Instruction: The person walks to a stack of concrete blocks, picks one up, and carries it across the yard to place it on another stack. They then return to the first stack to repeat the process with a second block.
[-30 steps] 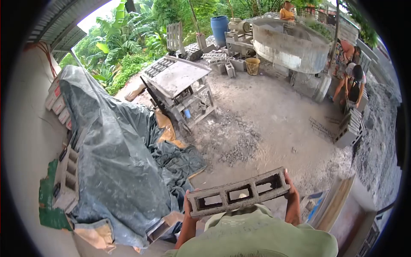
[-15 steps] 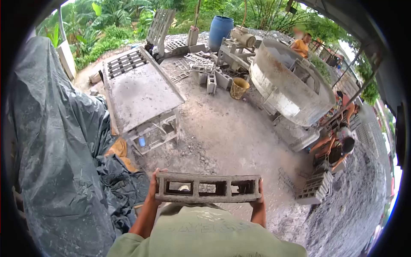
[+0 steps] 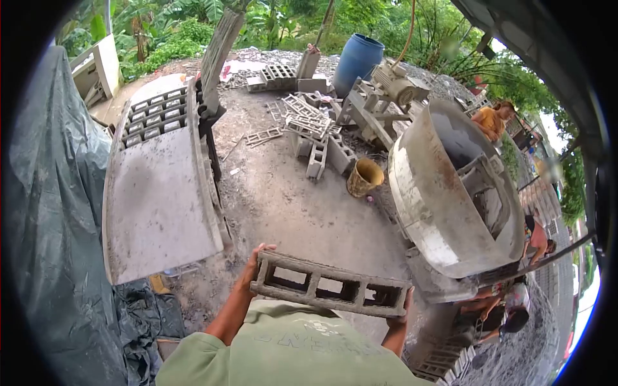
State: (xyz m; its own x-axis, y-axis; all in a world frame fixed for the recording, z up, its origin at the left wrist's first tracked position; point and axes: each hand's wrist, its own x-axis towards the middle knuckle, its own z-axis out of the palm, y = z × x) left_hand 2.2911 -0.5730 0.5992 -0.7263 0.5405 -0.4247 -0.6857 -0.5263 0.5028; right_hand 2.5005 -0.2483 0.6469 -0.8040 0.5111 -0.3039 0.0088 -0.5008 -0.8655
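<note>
I hold a grey hollow concrete block [image 3: 329, 284] with three openings level in front of my chest. My left hand [image 3: 252, 269] grips its left end and my right hand [image 3: 404, 310] grips its right end. Just ahead on the left stands a grey cement-dusted metal table [image 3: 158, 199], with a grid of moulds at its far end. The large round mixer drum [image 3: 444, 199] stands to the right.
A grey tarpaulin [image 3: 45, 212] covers a pile on the left. Loose blocks [image 3: 318, 151], a yellow bucket [image 3: 363, 177] and a blue barrel [image 3: 358, 59] lie ahead on the dirt ground. A person in orange [image 3: 490, 121] stands beyond the drum; others crouch at lower right [image 3: 508, 315].
My view has moved forward and turned right: the table and drum are closer, the tarpaulin has slid left. The block stays held in both hands, now tilted slightly down to the right.
</note>
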